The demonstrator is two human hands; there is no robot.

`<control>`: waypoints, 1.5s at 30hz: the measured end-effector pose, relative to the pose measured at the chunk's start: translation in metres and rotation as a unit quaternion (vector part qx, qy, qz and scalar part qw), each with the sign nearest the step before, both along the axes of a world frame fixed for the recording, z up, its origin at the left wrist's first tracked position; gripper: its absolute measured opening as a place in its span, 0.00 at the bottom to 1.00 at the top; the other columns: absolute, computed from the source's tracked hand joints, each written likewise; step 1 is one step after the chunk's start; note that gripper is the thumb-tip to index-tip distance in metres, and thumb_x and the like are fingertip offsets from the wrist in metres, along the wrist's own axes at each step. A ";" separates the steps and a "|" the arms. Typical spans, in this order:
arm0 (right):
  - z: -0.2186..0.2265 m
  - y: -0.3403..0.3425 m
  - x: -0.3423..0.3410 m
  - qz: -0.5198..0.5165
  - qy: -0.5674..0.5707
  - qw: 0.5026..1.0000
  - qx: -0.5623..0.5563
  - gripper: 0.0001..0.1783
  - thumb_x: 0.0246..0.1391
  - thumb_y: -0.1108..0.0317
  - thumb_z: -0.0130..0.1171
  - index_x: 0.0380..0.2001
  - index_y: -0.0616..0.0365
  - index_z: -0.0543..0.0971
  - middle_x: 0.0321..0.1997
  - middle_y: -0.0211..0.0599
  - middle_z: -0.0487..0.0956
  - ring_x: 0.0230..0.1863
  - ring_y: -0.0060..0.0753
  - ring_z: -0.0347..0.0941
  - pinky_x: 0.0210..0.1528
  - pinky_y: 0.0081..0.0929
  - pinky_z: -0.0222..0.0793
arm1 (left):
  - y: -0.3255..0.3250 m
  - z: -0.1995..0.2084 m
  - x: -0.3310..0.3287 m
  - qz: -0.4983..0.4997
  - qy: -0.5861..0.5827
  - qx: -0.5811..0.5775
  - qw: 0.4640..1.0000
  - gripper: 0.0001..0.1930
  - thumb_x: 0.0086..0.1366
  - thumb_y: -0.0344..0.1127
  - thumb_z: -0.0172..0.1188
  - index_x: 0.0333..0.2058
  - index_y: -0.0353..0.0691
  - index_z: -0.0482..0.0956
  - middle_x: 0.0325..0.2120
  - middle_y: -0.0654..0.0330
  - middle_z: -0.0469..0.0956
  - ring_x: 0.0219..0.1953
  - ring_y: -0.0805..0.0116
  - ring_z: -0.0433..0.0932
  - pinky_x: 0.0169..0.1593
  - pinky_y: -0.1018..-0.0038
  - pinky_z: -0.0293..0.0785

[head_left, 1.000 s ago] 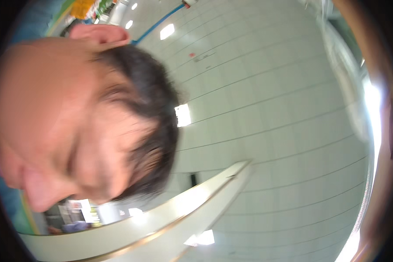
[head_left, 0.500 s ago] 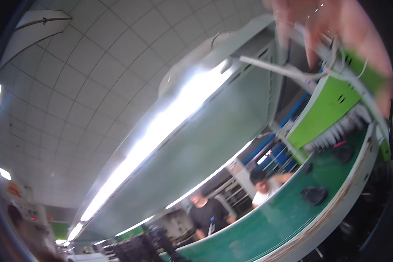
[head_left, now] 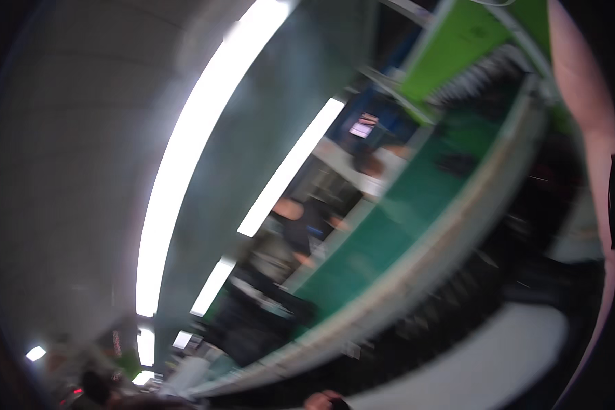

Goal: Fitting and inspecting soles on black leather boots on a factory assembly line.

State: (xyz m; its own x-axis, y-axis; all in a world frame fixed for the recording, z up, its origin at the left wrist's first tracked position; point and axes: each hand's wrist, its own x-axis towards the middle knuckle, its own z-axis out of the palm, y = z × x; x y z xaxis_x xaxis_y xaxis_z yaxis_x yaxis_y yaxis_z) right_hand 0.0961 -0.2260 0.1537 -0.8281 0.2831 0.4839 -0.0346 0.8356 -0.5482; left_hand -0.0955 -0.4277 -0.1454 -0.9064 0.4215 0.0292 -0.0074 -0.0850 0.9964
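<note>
My bare right forearm (head_left: 584, 89) runs up along the right rim of the view. Its hand lies past the top edge, so fingers and grip are hidden. Near the arm are a bright green panel (head_left: 451, 51) and a row of greyish, bristle-like pieces (head_left: 475, 75) at the far end of a green belt (head_left: 389, 242). At the lower edge a small blurred part of a hand (head_left: 323, 400) shows beside something dark; whose it is I cannot tell, and its fingers are smeared. My left hand cannot be made out for certain.
Two people, one in dark clothes (head_left: 301, 225) and one in white (head_left: 383, 171), are beyond the belt. Long lamps (head_left: 184, 157) hang overhead. Black items (head_left: 253, 321) crowd the belt's near left. A pale curved surface (head_left: 471, 362) lies below the worn belt edge (head_left: 417, 273).
The view has swung and blurred, with belt and people now higher and further left. My right hand, earlier at the top right by white cables, has left the picture; only the arm shows.
</note>
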 end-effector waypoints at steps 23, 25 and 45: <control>0.147 -0.006 0.403 -0.013 -0.588 0.807 0.055 0.45 0.60 0.44 0.76 0.70 0.59 0.71 0.62 0.55 0.76 0.56 0.58 0.80 0.58 0.50 0.78 | 0.133 0.078 0.763 0.061 -0.552 0.211 0.804 0.34 0.72 0.56 0.71 0.66 0.42 0.71 0.64 0.51 0.69 0.67 0.51 0.67 0.72 0.49 0.59; 0.155 -0.016 0.398 -0.020 -0.590 0.807 0.022 0.46 0.60 0.44 0.76 0.71 0.59 0.70 0.62 0.56 0.76 0.57 0.58 0.80 0.58 0.51 0.78 | 0.108 0.086 0.750 0.059 -0.554 0.193 0.808 0.35 0.72 0.57 0.70 0.66 0.42 0.70 0.65 0.50 0.68 0.67 0.50 0.66 0.73 0.48 0.58; -0.034 -0.021 0.139 -0.533 -0.556 0.632 -0.088 0.49 0.59 0.42 0.76 0.74 0.58 0.68 0.66 0.58 0.74 0.60 0.61 0.80 0.61 0.54 0.77 | 0.225 -0.071 0.518 -0.366 -0.681 0.183 0.607 0.45 0.72 0.65 0.65 0.73 0.41 0.59 0.72 0.48 0.56 0.74 0.47 0.55 0.77 0.46 0.48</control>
State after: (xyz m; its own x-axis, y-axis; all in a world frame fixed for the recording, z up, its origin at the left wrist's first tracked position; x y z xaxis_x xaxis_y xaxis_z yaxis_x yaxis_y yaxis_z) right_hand 0.2347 -0.2472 0.1200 0.0782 0.9349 -0.3463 0.9846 -0.0179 0.1741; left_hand 0.4224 -0.2030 -0.2161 0.2325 0.9172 -0.3237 -0.9725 0.2247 -0.0619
